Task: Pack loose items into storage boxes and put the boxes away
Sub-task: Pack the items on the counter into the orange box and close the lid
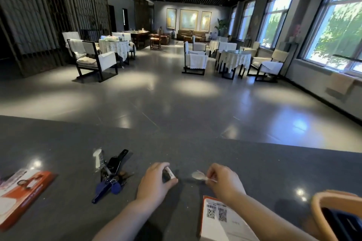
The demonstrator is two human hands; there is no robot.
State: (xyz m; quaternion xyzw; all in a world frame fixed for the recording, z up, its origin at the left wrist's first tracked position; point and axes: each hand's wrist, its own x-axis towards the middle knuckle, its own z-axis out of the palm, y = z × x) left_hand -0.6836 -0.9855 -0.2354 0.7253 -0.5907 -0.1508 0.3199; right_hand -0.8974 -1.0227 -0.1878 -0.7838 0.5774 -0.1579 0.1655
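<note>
- Nearest the camera, at the bottom centre-right of the frame, a white-and-orange card with QR codes (pixel 219 219) lies on the dark grey counter (pixel 195 148), partly under the right forearm.
- In the lower right corner sits an orange storage box (pixel 321 207), only its rim and a dark interior showing; what it holds cannot be made out.
- The right hand (pixel 221 180), just above the card, pinches the handle of a small clear plastic spoon (pixel 198 175) whose bowl points left, low over the counter.
- The left hand (pixel 156 180), at bottom centre, curls its fingers and thumb round a small white-and-dark item (pixel 170 174); what it is cannot be told.
- To the left of that hand lies a bunch of keys (pixel 111 174) with blue and black fobs and a white tag, untouched.
- At the lower left edge rests an orange-and-white packet (pixel 23 190), flat on the counter.
- Judging by this, packing looks early: two items are in hand, the keys, packet and card lie loose, and the box is not yet put away.
- The upper frame shows a dim lounge with draped tables and chairs.
</note>
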